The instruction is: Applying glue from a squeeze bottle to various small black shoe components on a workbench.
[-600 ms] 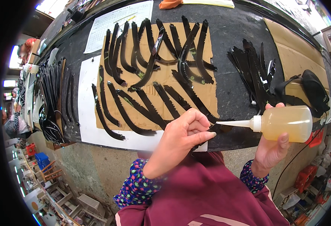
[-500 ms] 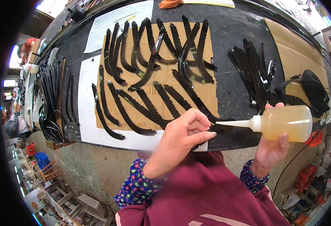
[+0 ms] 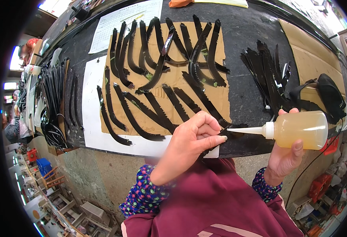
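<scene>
My left hand point(image 3: 193, 140) is closed in a pinch at the table's near edge. A dark toothed strip point(image 3: 207, 152) shows below its fingers, and most of that strip is hidden behind the hand. My right hand point(image 3: 282, 162) grips a clear squeeze bottle point(image 3: 301, 130) of amber liquid, tipped on its side. The bottle's white nozzle point(image 3: 246, 130) points left, its tip close beside my left fingertips. Beyond the hands, several curved black strips point(image 3: 132, 114) with notched edges lie spread over a brown cardboard sheet point(image 3: 220, 96), some crossing each other.
A bundle of black strips point(image 3: 266, 75) lies right of the cardboard, near a black strap-like piece point(image 3: 329, 94). More black strips point(image 3: 51, 102) are heaped at the far left. A printed sheet point(image 3: 102, 35) lies at the back, and a dark cable point(image 3: 313, 170) hangs at the right.
Hands and bottle keep nearly the same pose. The table and the strips sit very slightly shifted in the picture.
</scene>
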### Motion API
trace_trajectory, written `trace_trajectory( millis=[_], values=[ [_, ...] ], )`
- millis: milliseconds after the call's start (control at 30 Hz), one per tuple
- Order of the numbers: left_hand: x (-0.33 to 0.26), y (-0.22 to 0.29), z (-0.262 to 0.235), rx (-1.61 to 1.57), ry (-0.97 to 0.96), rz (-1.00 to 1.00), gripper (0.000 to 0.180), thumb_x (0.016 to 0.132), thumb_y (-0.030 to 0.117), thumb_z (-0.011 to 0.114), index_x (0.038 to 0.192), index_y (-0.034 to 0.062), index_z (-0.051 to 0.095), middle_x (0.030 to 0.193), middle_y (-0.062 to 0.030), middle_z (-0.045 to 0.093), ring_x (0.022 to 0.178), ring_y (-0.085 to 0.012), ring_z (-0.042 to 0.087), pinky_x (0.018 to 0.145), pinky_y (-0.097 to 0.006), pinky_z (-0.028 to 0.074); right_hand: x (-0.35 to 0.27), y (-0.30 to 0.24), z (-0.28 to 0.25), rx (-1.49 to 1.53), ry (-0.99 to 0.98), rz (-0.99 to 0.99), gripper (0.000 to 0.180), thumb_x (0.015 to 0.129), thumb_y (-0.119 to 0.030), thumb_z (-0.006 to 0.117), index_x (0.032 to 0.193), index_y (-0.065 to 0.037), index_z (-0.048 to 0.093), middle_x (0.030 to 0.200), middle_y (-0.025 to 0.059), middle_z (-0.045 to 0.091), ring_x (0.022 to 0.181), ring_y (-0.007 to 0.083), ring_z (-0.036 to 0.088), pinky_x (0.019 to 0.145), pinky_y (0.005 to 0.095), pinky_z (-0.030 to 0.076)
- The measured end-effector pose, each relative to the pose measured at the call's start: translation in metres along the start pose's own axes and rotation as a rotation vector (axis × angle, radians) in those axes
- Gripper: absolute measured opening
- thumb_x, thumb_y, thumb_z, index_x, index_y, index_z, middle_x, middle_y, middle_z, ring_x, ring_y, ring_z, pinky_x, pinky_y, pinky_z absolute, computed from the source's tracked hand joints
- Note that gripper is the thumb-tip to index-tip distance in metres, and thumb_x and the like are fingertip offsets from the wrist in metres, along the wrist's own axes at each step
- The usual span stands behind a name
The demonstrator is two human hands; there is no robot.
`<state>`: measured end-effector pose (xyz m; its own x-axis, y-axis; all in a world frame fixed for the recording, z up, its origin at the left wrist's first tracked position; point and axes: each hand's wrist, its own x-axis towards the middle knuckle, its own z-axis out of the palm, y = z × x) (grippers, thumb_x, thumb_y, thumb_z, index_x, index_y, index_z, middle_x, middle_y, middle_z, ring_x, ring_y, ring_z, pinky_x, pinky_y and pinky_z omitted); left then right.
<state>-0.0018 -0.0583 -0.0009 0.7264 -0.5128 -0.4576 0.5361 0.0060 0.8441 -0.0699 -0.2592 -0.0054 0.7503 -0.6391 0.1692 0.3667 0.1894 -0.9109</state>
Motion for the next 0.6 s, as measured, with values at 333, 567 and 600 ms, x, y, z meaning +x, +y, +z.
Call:
trace_trajectory(
  millis=[333, 567, 600],
  values=[
    [0.0011, -0.0020, -0.0026, -0.019, -0.001, 0.006, 0.016, 0.081, 0.002, 0.063, 0.088, 0.0010, 0.050, 0.078, -0.0013, 0.058, 0.073, -0.0050, 0.056, 0.062, -0.017, 0.043, -0.0014, 0.0009, -0.0019, 0.005, 0.004, 0.014, 0.075, 0.073, -0.026, 0.069, 0.132, -0.004, 0.030, 0.123, 0.0222, 0.043, 0.114, 0.0310, 0.047, 0.099, 0.0556, 0.033],
    [0.0024, -0.0034, -0.0026, -0.027, -0.001, 0.019, 0.015, 0.082, 0.005, 0.063, 0.086, 0.0008, 0.049, 0.075, -0.0009, 0.057, 0.070, -0.0030, 0.053, 0.059, -0.017, 0.040, -0.0014, 0.0003, -0.0008, -0.002, -0.002, 0.014, 0.076, 0.072, -0.026, 0.070, 0.133, -0.004, 0.030, 0.123, 0.0228, 0.043, 0.114, 0.0314, 0.047, 0.099, 0.0562, 0.033],
    [0.0027, -0.0036, -0.0029, -0.027, -0.001, 0.019, 0.015, 0.082, 0.005, 0.063, 0.086, 0.0008, 0.049, 0.075, -0.0009, 0.057, 0.070, -0.0030, 0.053, 0.059, -0.017, 0.040, -0.0016, 0.0005, -0.0011, -0.001, 0.000, 0.017, 0.076, 0.072, -0.027, 0.070, 0.133, -0.004, 0.030, 0.123, 0.0229, 0.042, 0.114, 0.0314, 0.046, 0.099, 0.0563, 0.033]
  ],
)
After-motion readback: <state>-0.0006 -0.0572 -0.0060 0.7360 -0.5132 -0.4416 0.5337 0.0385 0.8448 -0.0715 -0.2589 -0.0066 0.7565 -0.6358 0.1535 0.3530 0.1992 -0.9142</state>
